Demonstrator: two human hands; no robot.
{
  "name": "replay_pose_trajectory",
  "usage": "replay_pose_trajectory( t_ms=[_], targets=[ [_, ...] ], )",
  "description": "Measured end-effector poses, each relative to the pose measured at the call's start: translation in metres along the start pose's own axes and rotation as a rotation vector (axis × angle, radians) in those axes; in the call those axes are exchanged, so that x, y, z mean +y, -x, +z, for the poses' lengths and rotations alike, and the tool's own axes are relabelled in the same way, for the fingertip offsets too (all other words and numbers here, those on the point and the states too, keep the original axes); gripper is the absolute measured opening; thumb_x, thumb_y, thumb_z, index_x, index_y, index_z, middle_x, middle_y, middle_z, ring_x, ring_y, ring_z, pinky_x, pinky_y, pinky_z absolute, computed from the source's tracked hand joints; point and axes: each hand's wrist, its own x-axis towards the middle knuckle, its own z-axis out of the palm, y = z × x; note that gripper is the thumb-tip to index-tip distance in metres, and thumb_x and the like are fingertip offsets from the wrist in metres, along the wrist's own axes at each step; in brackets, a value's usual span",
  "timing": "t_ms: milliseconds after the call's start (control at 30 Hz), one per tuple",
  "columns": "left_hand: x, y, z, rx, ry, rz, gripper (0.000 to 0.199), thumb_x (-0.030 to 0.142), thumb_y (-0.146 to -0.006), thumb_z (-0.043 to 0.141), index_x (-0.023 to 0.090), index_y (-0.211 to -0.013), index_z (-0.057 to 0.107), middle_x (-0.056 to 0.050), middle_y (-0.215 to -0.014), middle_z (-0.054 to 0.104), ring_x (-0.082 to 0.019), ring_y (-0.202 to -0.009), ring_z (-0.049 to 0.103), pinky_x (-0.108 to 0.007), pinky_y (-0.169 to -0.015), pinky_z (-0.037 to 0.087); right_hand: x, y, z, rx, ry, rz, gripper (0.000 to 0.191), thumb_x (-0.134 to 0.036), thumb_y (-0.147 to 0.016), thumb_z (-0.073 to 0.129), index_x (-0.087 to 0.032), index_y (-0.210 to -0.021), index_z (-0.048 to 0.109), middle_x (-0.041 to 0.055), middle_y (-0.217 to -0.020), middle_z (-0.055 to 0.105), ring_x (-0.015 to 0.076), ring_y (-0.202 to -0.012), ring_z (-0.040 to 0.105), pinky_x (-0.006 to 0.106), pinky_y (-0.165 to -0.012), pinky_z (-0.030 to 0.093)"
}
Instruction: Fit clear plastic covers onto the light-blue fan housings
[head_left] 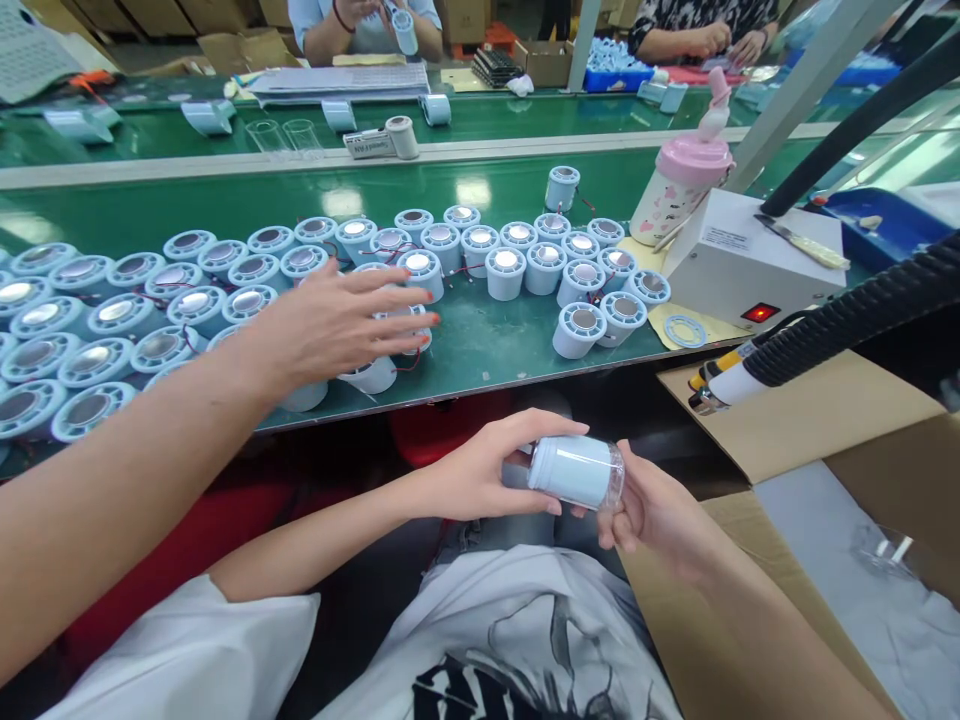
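The left hand (480, 470) and the right hand (656, 510) meet low over the lap, below the near edge of the green table (510, 350); between them lies a pale blue can (576, 471) on its side, its clear cap toward the right palm. The left fingers curl over the top and back of the can with the thumb beneath, closed on it; the right fingers cup the capped end from below and behind, also gripping. Both forearms come in from the body, bent at the elbow, wrists about level.

A third arm — a co-worker's — stretches in from the left edge; its hand (337, 320) lies flat and spread, palm down, fingers open over a crowd of the same cans (150, 320) standing upright on the table; whether the fingertips touch the ones beneath cannot be told. Past those fingertips a second cluster of cans (540, 265) stands in loose rows, with thin red wires among them.

To the right of the wearer's right fingers a cardboard box (787, 440) stands open, its flap just beside the wrist; above it a black ribbed hose (847, 320) ends in a yellow-tipped nozzle (712, 385) hanging off the table edge. Beyond sit a white machine (742, 265) with a red lit switch and a pink bottle (686, 185). Open room is narrow — table edge above the fingers, box to the right, lap below; a bare green strip lies between the near cans and the edge.
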Motion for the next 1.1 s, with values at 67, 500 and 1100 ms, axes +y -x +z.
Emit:
replay_pose_trajectory(
  t_ms=[67,500,1100],
  targets=[
    [0.003,0.000,0.000,0.022,0.002,-0.048,0.067,0.029,-0.073,0.075,0.025,-0.134,0.048,-0.011,-0.132,0.052,-0.026,-0.118,0.054,-0.033,-0.089,0.053,0.007,0.001,-0.004,0.124,0.197,-0.268,0.019,-0.032,-0.095,0.041,-0.017,-0.099,0.052,0.0042,-0.074,0.067,0.0122,-0.051,0.064,0.019,-0.044,0.051],
    [0.008,0.007,0.007,0.045,0.051,0.013,0.090,0.018,-0.070,0.077,0.030,-0.145,0.029,-0.012,-0.134,0.051,-0.026,-0.119,0.055,-0.038,-0.094,0.051,0.006,0.014,-0.009,0.127,1.092,-1.369,0.068,0.008,-0.077,0.054,-0.025,-0.135,0.040,0.0126,-0.131,0.053,0.0265,-0.124,0.050,0.047,-0.098,0.050],
    [0.013,0.009,0.005,0.027,0.064,0.099,0.072,0.019,-0.064,0.082,0.029,-0.129,0.054,-0.010,-0.131,0.054,-0.026,-0.119,0.053,-0.031,-0.087,0.054,0.010,0.025,-0.011,0.069,0.892,-1.164,0.068,0.001,-0.077,0.063,-0.031,-0.133,0.044,0.0086,-0.134,0.053,0.0251,-0.123,0.051,0.043,-0.097,0.050]
  ],
)
